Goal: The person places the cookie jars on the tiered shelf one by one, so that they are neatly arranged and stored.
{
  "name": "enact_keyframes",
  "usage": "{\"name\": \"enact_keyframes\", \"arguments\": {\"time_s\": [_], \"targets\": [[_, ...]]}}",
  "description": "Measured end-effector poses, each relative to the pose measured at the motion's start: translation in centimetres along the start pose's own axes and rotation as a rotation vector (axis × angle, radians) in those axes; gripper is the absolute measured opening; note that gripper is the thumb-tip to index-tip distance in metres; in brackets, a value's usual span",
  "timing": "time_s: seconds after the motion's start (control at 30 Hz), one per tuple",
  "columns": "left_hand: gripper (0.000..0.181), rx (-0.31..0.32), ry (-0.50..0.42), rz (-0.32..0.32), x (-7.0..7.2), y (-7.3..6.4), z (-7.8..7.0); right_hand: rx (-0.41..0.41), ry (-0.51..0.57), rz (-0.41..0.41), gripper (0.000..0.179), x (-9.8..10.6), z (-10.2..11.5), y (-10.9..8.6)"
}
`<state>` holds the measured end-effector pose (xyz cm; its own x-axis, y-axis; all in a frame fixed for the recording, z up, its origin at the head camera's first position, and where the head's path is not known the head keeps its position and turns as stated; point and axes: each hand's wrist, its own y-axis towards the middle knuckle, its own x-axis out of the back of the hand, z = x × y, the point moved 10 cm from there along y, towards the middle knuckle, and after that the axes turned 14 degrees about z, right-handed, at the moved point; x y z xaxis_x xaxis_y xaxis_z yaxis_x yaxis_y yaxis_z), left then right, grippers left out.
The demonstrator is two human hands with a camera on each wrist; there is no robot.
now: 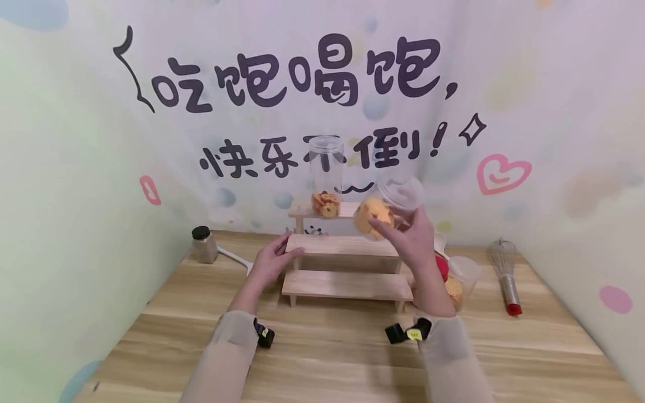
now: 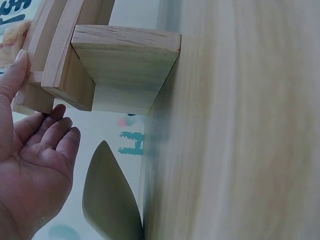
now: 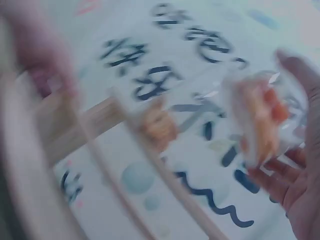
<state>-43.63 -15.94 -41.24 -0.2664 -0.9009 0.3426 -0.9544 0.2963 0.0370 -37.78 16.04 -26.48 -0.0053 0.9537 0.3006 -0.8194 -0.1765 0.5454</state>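
A three-tier wooden stand (image 1: 347,284) is on the table. My left hand (image 1: 267,262) holds the left end of its middle step, with thumb and fingers on either side of the board in the left wrist view. Above the right side of the stand, my right hand (image 1: 415,238) grips a clear plastic jar (image 1: 401,193) with biscuits (image 1: 374,217) inside. That jar is tilted, its biscuit end toward the left, and looks blurred in the right wrist view. On the top step stands a tall clear jar (image 1: 326,168) with biscuits at its bottom.
Behind my right forearm are another clear jar of biscuits (image 1: 456,291), a red thing (image 1: 442,267) and a pale spoon (image 1: 440,242). A whisk (image 1: 508,280) lies at the right. A black-capped shaker (image 1: 204,246) and a white-handled utensil (image 1: 233,257) are at the left.
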Motion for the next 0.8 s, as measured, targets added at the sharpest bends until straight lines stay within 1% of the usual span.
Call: {"name": "enact_keyframes", "arguments": {"time_s": [0.07,0.13,0.23,0.3,0.43,0.53,0.6,0.8], "targets": [[0.087,-0.006,0.008,-0.008,0.1,0.1,0.0,-0.060,0.034,-0.044,0.077,0.4,-0.7,0.9],[0.086,-0.013,0.002,-0.014,0.2,0.2,-0.1,-0.125,0.045,-0.090,0.080,0.5,-1.9,1.3],[0.087,-0.009,-0.006,-0.007,0.1,0.3,0.0,-0.178,0.063,-0.129,0.084,0.3,-3.6,1.3],[0.087,-0.001,-0.008,-0.005,0.1,0.3,0.1,-0.201,0.059,-0.132,0.087,-0.1,-4.5,1.3],[0.086,0.005,-0.003,-0.008,-0.1,0.3,0.3,-0.210,0.020,-0.122,0.090,-0.6,-5.3,1.2],[0.085,0.005,-0.005,-0.012,-0.1,0.2,0.2,-0.212,-0.007,-0.119,0.088,-0.9,-5.4,1.3],[0.085,0.008,-0.006,-0.009,-0.1,0.2,0.1,-0.215,-0.008,-0.118,0.087,-1.1,-5.5,1.3],[0.083,0.011,-0.001,-0.011,-0.1,0.2,0.1,-0.187,0.008,-0.122,0.086,-1.3,-5.5,1.4]]}}
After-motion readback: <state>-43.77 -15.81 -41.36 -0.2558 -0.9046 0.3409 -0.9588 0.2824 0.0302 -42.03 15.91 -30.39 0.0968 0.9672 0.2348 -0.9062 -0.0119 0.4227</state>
